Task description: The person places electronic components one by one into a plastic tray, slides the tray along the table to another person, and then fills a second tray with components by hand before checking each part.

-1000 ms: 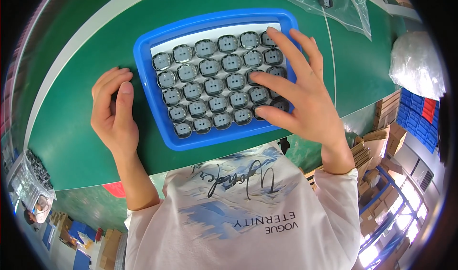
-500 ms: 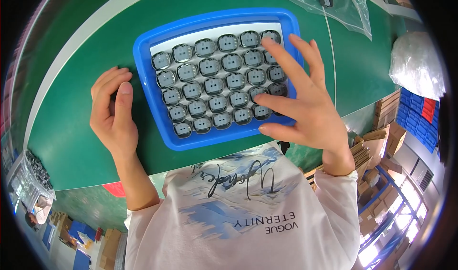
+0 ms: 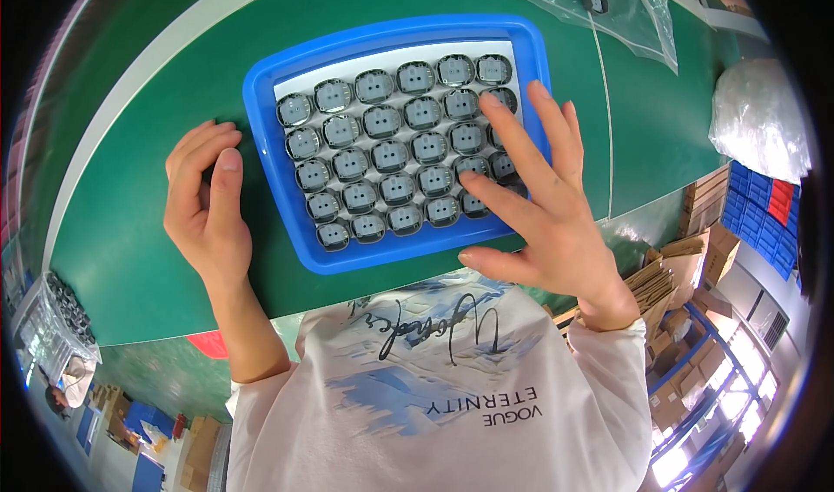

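A blue plastic tray (image 3: 265, 158) lies on the green table, lined with a white sheet (image 3: 304, 79). Rows of small rounded grey-and-black plastic housings (image 3: 389, 155), each with two dark holes in its face, fill it. My right hand (image 3: 556, 210) is spread over the tray's right side, its fingers apart. Its index and middle fingertips are over the right-hand housings, and some of these are hidden beneath it; whether they touch I cannot tell. My left hand (image 3: 208, 201) rests on the table left of the tray, empty, with loosely curved fingers and the thumb apart.
A clear plastic bag (image 3: 630, 14) with a few dark parts lies at the far right of the green table (image 3: 156, 257). Beyond the right edge are a bundle of clear plastic (image 3: 756, 114), blue bins (image 3: 751, 205) and cardboard boxes (image 3: 708, 253). A bag of dark parts (image 3: 65, 314) sits at left.
My right hand has moved a little toward me, uncovering the housing in the tray's far right corner. My left hand and the tray have stayed in place.
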Demonstrator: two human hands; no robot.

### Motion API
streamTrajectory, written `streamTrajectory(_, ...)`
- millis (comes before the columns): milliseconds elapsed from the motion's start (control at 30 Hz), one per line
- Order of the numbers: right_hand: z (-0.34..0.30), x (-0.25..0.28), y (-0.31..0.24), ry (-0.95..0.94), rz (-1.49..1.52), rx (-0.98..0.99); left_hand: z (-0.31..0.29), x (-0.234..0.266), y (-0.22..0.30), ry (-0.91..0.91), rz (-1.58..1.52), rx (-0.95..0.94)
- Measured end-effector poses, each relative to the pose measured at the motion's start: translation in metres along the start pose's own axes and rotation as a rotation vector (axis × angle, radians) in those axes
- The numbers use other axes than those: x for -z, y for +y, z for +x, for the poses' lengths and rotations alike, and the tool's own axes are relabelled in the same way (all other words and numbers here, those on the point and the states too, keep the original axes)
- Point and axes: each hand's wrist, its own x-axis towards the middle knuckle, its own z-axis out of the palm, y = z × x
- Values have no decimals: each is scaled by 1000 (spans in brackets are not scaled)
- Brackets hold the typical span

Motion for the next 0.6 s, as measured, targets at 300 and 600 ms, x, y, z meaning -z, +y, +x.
streamTrajectory(300,-6,-8,-11,39,12,-36,-2,0,0,-1,7,-1)
streamTrajectory(600,-17,-2,-6,98,65,-24,-3,0,-2,-1,8,-7)
